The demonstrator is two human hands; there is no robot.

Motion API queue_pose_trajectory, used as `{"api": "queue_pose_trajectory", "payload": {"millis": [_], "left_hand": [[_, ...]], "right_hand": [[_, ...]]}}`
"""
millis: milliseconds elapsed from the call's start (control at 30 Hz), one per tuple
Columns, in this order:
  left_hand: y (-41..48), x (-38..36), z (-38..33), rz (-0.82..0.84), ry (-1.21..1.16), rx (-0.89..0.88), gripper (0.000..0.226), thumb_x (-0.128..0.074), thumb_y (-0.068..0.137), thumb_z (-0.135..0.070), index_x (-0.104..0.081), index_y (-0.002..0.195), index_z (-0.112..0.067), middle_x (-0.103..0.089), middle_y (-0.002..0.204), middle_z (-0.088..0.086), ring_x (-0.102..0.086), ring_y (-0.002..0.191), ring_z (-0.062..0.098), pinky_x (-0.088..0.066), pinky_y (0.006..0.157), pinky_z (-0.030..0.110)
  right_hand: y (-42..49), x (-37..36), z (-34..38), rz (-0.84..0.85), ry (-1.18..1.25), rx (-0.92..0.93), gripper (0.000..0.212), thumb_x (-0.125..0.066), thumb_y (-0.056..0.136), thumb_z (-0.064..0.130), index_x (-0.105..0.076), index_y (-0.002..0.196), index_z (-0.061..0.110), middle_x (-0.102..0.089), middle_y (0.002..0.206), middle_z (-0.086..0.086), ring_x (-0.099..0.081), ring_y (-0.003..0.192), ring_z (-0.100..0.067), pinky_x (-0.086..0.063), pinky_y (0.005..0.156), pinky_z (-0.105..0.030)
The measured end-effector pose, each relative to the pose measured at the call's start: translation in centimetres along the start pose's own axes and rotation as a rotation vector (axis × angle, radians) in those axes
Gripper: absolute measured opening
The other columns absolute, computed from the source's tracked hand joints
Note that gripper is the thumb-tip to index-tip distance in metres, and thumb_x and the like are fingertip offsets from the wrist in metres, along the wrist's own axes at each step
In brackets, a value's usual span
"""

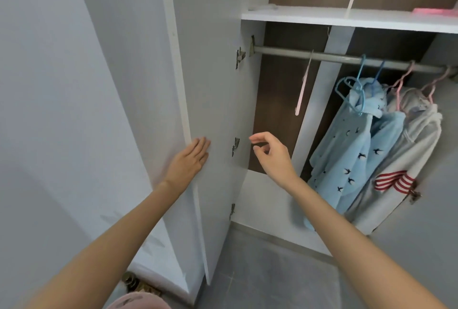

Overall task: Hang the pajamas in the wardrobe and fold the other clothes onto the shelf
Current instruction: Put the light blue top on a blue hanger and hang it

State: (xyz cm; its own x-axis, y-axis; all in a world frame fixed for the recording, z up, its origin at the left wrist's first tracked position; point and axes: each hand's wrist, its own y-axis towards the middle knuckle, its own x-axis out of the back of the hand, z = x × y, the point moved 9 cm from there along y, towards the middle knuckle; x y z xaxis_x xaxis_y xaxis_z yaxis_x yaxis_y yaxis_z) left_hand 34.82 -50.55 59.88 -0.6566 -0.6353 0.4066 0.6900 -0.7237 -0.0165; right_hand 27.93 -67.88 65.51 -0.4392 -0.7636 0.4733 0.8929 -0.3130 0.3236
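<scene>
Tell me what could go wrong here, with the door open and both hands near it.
1. The right hand hovers close to the middle hinge. If the left hand, flat on the door, swings it, the fingers might be pinched.
2. The blue pajamas hang bunched and lopsided; a bump could pull them off.
3. The empty pink hanger hangs loose on the rail and may be knocked down by a reaching arm.

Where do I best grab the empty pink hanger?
Pinch the pink hanger just under its hook, coming from the front with the right hand: it hangs edge-on from the rod, bare, apart from the hung clothes.
</scene>
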Motion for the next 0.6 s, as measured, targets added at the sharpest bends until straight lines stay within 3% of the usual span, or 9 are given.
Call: {"api": "queue_pose_trajectory", "payload": {"millis": [100, 200, 333, 433, 500, 600], "left_hand": [[-0.4, 0.6, -0.3, 0.085, -0.089, 0.012, 0.055, -0.043, 0.099, -0.025, -0.021, 0.148, -0.011, -0.004, 0.157, 0.02, -0.002, 0.144, 0.04, 0.006, 0.114, 0.052], [-0.6, 2.2, -1.5, 0.135, -0.303, 0.014, 0.047, -0.047, 0.096, -0.037, -0.041, 0.137, -0.015, -0.035, 0.142, 0.016, -0.026, 0.135, 0.037, -0.005, 0.115, 0.053], [0.5, 6.4, -1.7, -0.013, -0.696, 0.042, 0.034, -0.041, 0.098, -0.032, -0.048, 0.128, -0.02, -0.056, 0.121, 0.004, -0.048, 0.116, 0.024, -0.024, 0.107, 0.04], [1.5, 10.1, -1.7, -0.143, -0.873, 0.047, 0.031, -0.04, 0.097, -0.031, -0.051, 0.124, -0.021, -0.061, 0.113, 0.001, -0.054, 0.108, 0.023, -0.032, 0.097, 0.034], [2.1, 12.8, -2.5, -0.204, -0.954, 0.023, 0.031, -0.039, 0.097, -0.031, -0.051, 0.124, -0.022, -0.063, 0.111, 0.001, -0.056, 0.105, 0.022, -0.034, 0.093, 0.033], [2.6, 17.4, -4.2, -0.283, -1.028, -0.025, 0.034, -0.039, 0.097, -0.03, -0.051, 0.129, -0.027, -0.063, 0.113, -0.001, -0.056, 0.106, 0.021, -0.035, 0.091, 0.032]], "right_hand": [[-0.7, 0.2, -0.3, -0.016, -0.012, -0.026, 0.023, -0.051, 0.094, 0.008, -0.06, 0.111, 0.021, -0.061, 0.106, 0.009, -0.057, 0.084, -0.021, -0.041, 0.07, -0.008], [-1.7, 0.7, -1.0, -0.029, -0.024, -0.084, 0.022, -0.051, 0.095, 0.011, -0.057, 0.115, 0.021, -0.059, 0.105, 0.011, -0.057, 0.086, -0.02, -0.043, 0.068, -0.006], [-3.8, 3.3, -2.5, -0.098, -0.019, -0.175, 0.022, -0.052, 0.096, 0.013, -0.056, 0.115, 0.021, -0.061, 0.1, 0.011, -0.053, 0.078, -0.005, -0.039, 0.064, 0.0], [-6.4, 6.5, -3.8, -0.157, -0.02, -0.241, 0.02, -0.052, 0.095, 0.014, -0.057, 0.114, 0.021, -0.061, 0.098, 0.009, -0.054, 0.078, -0.011, -0.044, 0.069, -0.009], [-8.7, 8.9, -4.9, -0.193, -0.011, -0.29, 0.02, -0.052, 0.096, 0.013, -0.057, 0.114, 0.018, -0.061, 0.1, 0.006, -0.058, 0.088, -0.021, -0.048, 0.079, -0.023], [-13.1, 13.1, -6.8, -0.271, -0.018, -0.367, 0.02, -0.052, 0.096, 0.014, -0.059, 0.115, 0.013, -0.063, 0.106, -0.001, -0.059, 0.098, -0.027, -0.048, 0.083, -0.027]]}}
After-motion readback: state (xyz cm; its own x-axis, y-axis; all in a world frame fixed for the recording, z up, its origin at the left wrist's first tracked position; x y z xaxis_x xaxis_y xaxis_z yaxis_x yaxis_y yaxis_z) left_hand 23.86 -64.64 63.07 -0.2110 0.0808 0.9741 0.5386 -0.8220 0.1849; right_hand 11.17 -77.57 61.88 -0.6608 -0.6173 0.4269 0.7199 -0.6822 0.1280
